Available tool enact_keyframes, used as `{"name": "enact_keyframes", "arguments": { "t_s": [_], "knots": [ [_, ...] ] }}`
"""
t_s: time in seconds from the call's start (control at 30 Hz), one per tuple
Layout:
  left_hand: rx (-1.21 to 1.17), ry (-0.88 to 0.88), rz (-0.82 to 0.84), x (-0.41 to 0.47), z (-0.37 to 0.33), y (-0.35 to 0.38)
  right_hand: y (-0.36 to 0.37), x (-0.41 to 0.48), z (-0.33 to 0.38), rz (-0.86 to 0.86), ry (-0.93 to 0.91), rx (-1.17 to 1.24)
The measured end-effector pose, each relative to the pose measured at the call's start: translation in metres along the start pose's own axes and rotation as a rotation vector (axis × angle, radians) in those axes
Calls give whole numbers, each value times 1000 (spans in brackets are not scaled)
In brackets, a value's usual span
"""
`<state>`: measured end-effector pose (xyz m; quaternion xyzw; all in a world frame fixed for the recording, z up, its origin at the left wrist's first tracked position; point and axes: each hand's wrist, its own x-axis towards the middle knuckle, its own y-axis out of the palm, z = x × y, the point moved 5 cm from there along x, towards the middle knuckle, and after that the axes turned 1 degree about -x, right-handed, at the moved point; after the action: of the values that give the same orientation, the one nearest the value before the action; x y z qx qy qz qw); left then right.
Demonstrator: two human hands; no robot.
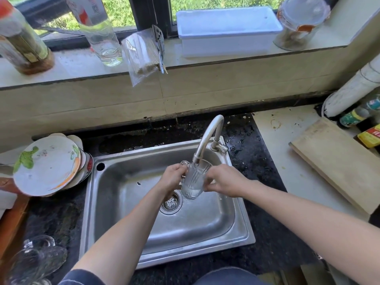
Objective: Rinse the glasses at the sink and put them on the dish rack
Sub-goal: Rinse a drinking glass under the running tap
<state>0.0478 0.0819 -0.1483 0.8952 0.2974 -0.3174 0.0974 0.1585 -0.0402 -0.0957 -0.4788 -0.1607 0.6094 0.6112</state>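
Observation:
A clear ribbed glass mug (194, 182) is held upright under the spout of the steel faucet (207, 138), over the steel sink (242, 229). Water runs into the mug, which is partly filled. My left hand (173, 177) grips the mug's handle on its left side. From the right, my right hand (225, 183) holds the mug's wall with thumb and fingers. More clear glasses (35, 260) lie on the dark counter at the lower left. Plates (47, 167) lean in a stack left of the sink; the rack beneath them is hidden.
A sink strainer (170, 203) sits below the mug. A wooden cutting board (337, 161) lies on the counter at the right, with bottles (357, 114) and a white pipe (355, 87) behind it. On the window sill stand jars, a clear bottle (102, 36) and a white tub (228, 29).

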Motion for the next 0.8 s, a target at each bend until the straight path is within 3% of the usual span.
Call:
{"name": "enact_keyframes", "arguments": {
  "t_s": [0.17, 0.3, 0.43, 0.53, 0.67, 0.8],
  "knots": [
    [69, -75, -9, -9, 4, -13, 11, 0, -8, -159, 137, 542],
    [143, -165, 84, -20, 4, -14, 35, 4, -3, -28, 433, 1260],
    [91, -283, 171, -33, -6, -17, 48, 14, 1, -12, 628, 1403],
    [34, -294, 116, -31, -12, -17, 47, 24, 7, -29, 694, 1478],
    [5, -213, -80, -25, -13, -21, 44, 27, 24, 92, 595, 1453],
    [78, -196, -16, -31, -5, -26, 38, 18, 23, 74, 571, 1400]
  ]
}}
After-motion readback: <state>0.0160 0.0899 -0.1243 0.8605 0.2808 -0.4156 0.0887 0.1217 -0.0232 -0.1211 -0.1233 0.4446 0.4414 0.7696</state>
